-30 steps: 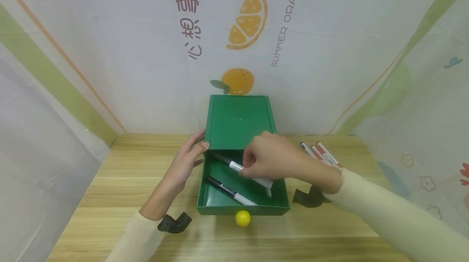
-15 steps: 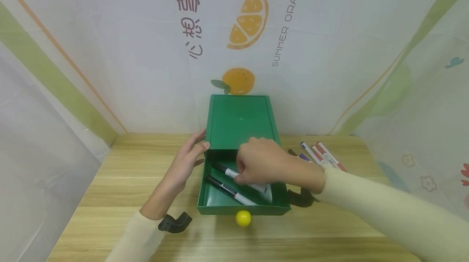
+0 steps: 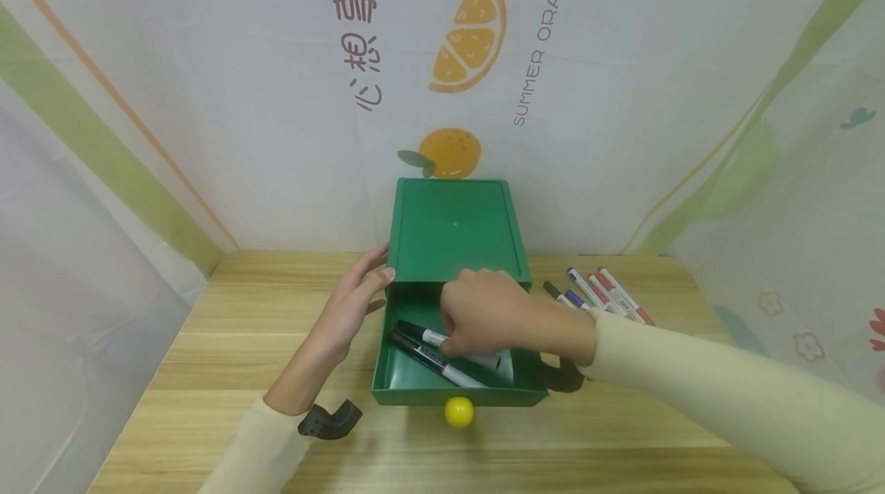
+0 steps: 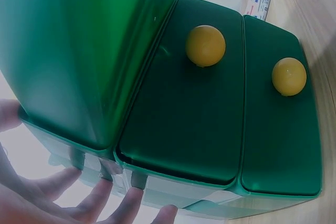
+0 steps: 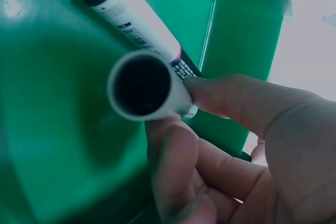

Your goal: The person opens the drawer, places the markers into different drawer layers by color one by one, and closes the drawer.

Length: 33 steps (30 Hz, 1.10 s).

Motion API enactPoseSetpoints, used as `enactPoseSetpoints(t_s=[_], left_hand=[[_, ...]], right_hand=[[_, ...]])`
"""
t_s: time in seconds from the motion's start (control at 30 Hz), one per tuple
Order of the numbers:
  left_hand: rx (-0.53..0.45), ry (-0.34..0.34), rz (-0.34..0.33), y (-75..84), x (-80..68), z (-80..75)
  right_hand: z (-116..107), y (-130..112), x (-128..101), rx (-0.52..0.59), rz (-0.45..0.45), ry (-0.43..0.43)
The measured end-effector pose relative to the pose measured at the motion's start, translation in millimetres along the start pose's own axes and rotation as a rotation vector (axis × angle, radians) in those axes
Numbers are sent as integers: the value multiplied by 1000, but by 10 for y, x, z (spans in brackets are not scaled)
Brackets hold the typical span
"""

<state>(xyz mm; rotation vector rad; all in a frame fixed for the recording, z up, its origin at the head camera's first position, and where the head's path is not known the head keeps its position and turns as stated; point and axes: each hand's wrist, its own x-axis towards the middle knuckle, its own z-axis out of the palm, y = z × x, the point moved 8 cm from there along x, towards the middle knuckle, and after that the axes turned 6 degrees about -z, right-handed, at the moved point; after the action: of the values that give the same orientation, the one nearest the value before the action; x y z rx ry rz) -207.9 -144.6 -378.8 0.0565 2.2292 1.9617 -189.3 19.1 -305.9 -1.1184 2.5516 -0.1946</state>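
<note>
My right hand (image 3: 484, 313) reaches into the pulled-out drawer (image 3: 408, 397) of a green drawer unit (image 3: 456, 229). Thumb and fingers pinch a black-and-white marker (image 3: 434, 337); in the right wrist view its dark round end faces the camera. Beneath it, a second black-and-white marker (image 3: 429, 357) lies slanted on the drawer floor, also visible in the right wrist view as a capped marker (image 5: 139, 17). My left hand (image 3: 346, 309) rests against the unit's left side, its fingers (image 4: 128, 205) extended along the wall and its thumb at the upper edge.
Several markers (image 3: 615, 294) lie on the wooden table (image 3: 276, 448) to the right of the unit. A yellow knob (image 3: 459, 412) sticks out from the open drawer's front. Below it, two closed drawers carry knobs (image 4: 205, 45). A printed cloth (image 3: 304, 171) hangs behind.
My right hand has moved left and toward the drawer's front, lowering the held marker close to the one lying there. The left hand has stayed in place.
</note>
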Motion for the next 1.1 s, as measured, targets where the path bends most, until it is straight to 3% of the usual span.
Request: enactPoseSetpoints(t_s=[1.1], left_hand=[[3, 7, 2, 5, -7, -1]], right_hand=[[37, 7, 27, -15, -4, -17]])
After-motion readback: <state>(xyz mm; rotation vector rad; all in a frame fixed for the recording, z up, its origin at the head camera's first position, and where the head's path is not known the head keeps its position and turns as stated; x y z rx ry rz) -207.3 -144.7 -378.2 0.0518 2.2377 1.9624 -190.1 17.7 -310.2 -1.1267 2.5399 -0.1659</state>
